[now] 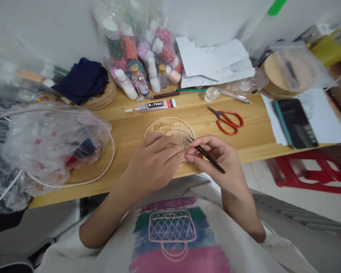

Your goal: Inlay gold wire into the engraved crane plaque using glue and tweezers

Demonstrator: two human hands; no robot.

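Right now the wooden disc [170, 127] lies flat at the near edge of the table [125, 140], partly under both hands. Left hand [155, 163] rests on it, fingers curled, pinching something too small to tell. Right hand [216, 155] grips a thin dark tool [208, 156], tip on the disc. Scissors [229, 121] lie just right; glue tube [155, 106] behind; plastic bag [51, 144] and white cable [108, 159] left.
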